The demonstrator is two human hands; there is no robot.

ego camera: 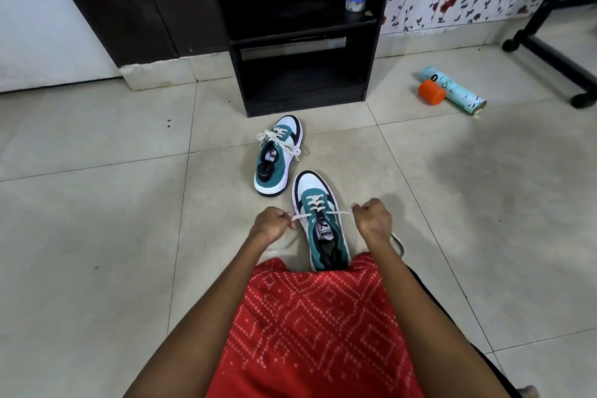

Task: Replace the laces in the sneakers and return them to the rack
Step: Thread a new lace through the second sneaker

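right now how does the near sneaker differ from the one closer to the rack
1. On the near sneaker the lace ends are pinched and pulled sideways by the left hand and right hand; on the far sneaker they lie loose, untouched.
2. The near sneaker's heel is hidden by the red garment; the far sneaker shows whole, before the rack.
Shared: teal, white and black, cream laces.

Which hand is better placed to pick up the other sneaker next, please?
Probably the left hand: it sits straight behind the far sneaker; the right hand is farther off. Both pinch the lace.
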